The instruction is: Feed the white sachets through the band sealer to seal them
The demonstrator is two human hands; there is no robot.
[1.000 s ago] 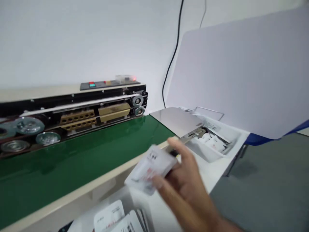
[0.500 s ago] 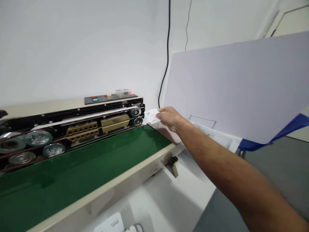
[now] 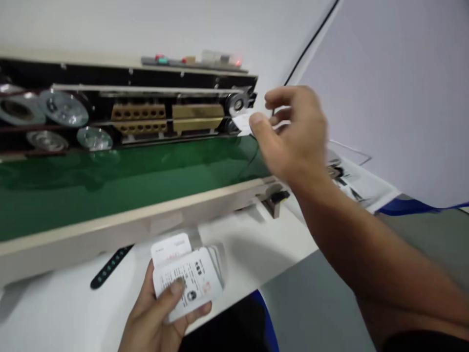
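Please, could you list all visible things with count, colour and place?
Machine: one, black and cream, back left
Wheels: six visible, silver, machine front
Metal blocks: two groups, gold, between wheels
Belt: one, green, below wheels
Control panel: one, dark, machine top
Knob: one, black, belt's near right
Table: one, white, under machine
Strip: one, black, on table
Held packets: several, white, lower middle
Single packet: one, white, near right wheels
Tray: one, white, right, partly hidden
Board: one, pale, upper right
Cable: one, black, upper right
Wall: one, white, back
Floor: one, grey, lower right
Blue pieces: two, right and lower middle
Left hand: one, bare, holding packets
Right hand: one, bare, near single packet
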